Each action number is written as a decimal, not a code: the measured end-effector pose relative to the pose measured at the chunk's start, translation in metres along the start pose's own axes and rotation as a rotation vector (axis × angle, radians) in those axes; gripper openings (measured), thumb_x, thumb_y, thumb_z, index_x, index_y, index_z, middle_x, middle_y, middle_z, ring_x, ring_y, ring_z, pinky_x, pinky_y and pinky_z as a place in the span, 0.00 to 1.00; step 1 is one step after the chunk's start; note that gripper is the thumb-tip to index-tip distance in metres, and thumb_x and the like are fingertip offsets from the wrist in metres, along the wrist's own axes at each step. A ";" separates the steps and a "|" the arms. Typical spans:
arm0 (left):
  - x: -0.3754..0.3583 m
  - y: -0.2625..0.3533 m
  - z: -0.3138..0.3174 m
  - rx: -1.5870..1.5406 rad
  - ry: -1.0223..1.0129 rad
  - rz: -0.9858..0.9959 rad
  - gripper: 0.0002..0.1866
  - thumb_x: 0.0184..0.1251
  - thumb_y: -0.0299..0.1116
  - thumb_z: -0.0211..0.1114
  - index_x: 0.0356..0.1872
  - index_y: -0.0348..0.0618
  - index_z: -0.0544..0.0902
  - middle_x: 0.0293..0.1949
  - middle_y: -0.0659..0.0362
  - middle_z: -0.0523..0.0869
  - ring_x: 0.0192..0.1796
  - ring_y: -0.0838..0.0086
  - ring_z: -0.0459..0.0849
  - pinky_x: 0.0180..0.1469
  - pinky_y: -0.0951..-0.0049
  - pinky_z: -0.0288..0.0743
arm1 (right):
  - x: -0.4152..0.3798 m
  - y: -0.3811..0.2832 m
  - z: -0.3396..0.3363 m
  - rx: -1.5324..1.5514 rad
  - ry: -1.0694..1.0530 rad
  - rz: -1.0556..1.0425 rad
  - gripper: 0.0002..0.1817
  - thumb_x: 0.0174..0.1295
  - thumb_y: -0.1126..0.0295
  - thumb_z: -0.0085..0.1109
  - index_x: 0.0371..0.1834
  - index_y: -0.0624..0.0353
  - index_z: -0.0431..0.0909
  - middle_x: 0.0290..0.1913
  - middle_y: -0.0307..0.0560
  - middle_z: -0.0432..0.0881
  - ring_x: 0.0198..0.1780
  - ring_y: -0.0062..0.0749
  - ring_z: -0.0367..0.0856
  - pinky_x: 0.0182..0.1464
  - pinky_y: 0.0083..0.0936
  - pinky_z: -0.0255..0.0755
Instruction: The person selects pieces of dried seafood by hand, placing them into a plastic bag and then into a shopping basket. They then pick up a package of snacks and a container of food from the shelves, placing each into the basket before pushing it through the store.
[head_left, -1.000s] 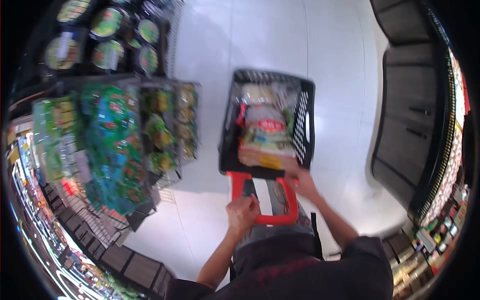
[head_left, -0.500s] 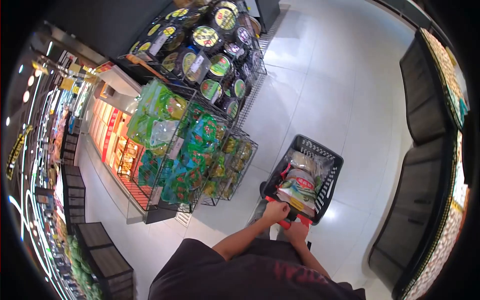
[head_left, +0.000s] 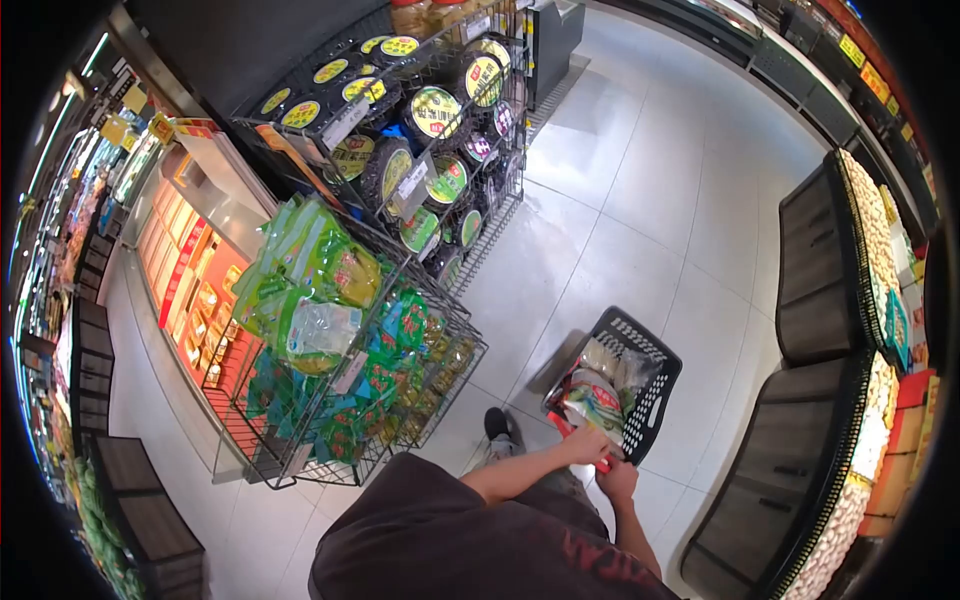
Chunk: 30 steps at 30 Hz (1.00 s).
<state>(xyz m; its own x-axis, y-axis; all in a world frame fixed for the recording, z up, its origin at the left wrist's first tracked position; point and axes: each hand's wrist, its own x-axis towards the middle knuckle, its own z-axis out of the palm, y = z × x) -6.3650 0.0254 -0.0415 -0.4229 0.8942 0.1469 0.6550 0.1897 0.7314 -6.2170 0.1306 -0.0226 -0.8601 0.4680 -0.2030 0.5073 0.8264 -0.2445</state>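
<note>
A: Basket, black, slotted walls, standing on the pale tiled floor right of centre, just ahead of the person. What is listed to its left?

B: Far left, lit shelves with small goods. Next, a wire rack packed with green and blue bags. Above it, a taller wire rack of round tubs with yellow and green lids. One dark shoe shows on the floor between the lower rack and the basket.

A: Contents of the basket?

B: Packaged food, mostly pale wrappers with red and green print; single items too small to tell apart.

A: Hands?

B: Left hand closed on the red handle at the basket's near edge. Right hand just behind it, fingers curled at the same handle; I cannot tell whether it truly grips.

A: And right of the basket?

B: Dark bins along the right edge, heaped with pale produce, well apart from the basket.
</note>
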 end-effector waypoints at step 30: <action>0.185 -0.184 -0.120 -0.238 0.163 -1.015 0.12 0.56 0.41 0.69 0.26 0.43 0.88 0.24 0.56 0.88 0.30 0.63 0.87 0.37 0.64 0.79 | 0.360 0.133 -0.112 -0.089 -0.053 -0.176 0.11 0.55 0.59 0.64 0.38 0.50 0.87 0.27 0.52 0.86 0.31 0.52 0.86 0.39 0.46 0.81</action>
<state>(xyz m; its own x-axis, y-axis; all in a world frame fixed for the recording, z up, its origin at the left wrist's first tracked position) -6.6390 0.1069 -0.0692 -0.7943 0.2918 -0.5329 -0.1859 0.7184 0.6704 -6.4651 0.4445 -0.0222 -0.9300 0.2984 -0.2148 0.3404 0.9196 -0.1963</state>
